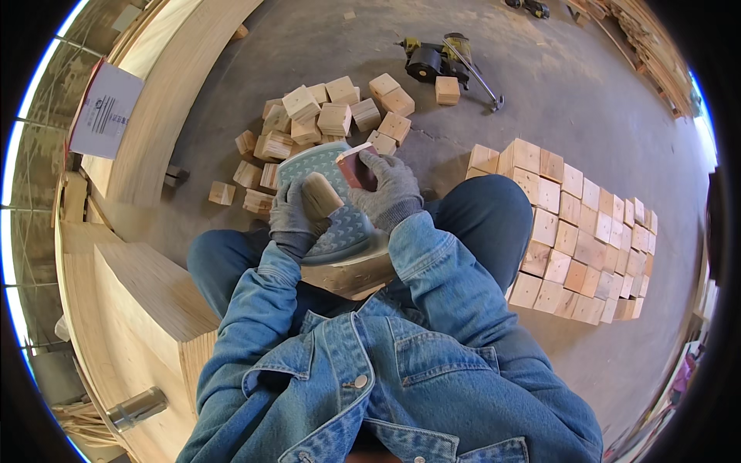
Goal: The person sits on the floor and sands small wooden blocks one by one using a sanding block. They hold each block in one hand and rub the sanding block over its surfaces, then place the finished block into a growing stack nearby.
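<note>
My left hand [291,217], in a grey knit glove, is closed around a wooden block [321,196] that stands tilted on a blue-grey patterned stool top [345,241] between my knees. In my gloved right hand [387,187] is a reddish-brown sanding block [356,168] with a pale upper edge, gripped between thumb and fingers. It is held just right of the wooden block, with a small gap showing between them. Beyond the stool lies a loose heap of wooden blocks [334,119]. My fingertips on the far side of the wooden block are partly hidden.
Neat rows of stacked blocks [571,224] stand by my right knee. A green and black nail gun [436,60] lies on the floor ahead, near a single block [447,90]. Thick timber beams [154,285] and a white carton [106,109] are on the left.
</note>
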{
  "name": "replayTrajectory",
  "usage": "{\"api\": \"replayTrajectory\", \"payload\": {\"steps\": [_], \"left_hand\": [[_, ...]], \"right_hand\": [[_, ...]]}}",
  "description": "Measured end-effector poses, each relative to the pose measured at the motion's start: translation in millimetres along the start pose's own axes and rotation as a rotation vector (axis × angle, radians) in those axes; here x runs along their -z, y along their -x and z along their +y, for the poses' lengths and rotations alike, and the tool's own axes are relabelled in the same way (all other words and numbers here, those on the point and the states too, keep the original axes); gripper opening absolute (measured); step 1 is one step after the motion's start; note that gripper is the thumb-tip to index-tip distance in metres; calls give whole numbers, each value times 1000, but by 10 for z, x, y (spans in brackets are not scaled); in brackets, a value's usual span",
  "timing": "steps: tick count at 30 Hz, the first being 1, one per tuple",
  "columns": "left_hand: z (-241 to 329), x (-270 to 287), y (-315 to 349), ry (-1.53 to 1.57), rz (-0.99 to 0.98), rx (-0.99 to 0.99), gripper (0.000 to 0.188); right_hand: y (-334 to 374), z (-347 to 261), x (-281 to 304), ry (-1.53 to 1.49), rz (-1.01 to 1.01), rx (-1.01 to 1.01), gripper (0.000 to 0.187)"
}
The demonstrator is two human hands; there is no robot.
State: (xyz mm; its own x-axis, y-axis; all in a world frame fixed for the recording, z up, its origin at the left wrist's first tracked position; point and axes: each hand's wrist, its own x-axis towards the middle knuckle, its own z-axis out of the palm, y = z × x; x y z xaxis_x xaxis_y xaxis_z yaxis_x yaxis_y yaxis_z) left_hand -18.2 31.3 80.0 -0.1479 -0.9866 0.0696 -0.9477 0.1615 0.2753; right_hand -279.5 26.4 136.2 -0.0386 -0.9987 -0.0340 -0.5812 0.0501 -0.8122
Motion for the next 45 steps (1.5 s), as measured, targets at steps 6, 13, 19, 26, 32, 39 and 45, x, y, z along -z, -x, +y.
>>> {"api": "replayTrajectory", "payload": {"steps": [6, 13, 19, 26, 32, 39, 45], "left_hand": [[132, 175, 254, 86, 57, -84, 110], [-38, 162, 445, 245, 112, -264, 94], [85, 192, 531, 275, 155, -95, 100], [-131, 131, 406, 384, -64, 151, 121], [-183, 133, 355, 529, -185, 161, 123], [-114, 25, 261, 525, -157, 54, 119], [-263, -100, 163, 609, 86, -2, 117]], "right_hand": [[-3, 51, -130, 149, 21, 23, 67], [-24, -58, -200, 269, -186, -56, 69], [14, -149, -225, 393, -338, -82, 73], [52, -122, -269, 409, -325, -65, 73], [80, -96, -302, 428, -367, -68, 76], [93, 115, -361, 463, -321, -52, 81], [26, 5, -412, 419, -242, -93, 84]]}}
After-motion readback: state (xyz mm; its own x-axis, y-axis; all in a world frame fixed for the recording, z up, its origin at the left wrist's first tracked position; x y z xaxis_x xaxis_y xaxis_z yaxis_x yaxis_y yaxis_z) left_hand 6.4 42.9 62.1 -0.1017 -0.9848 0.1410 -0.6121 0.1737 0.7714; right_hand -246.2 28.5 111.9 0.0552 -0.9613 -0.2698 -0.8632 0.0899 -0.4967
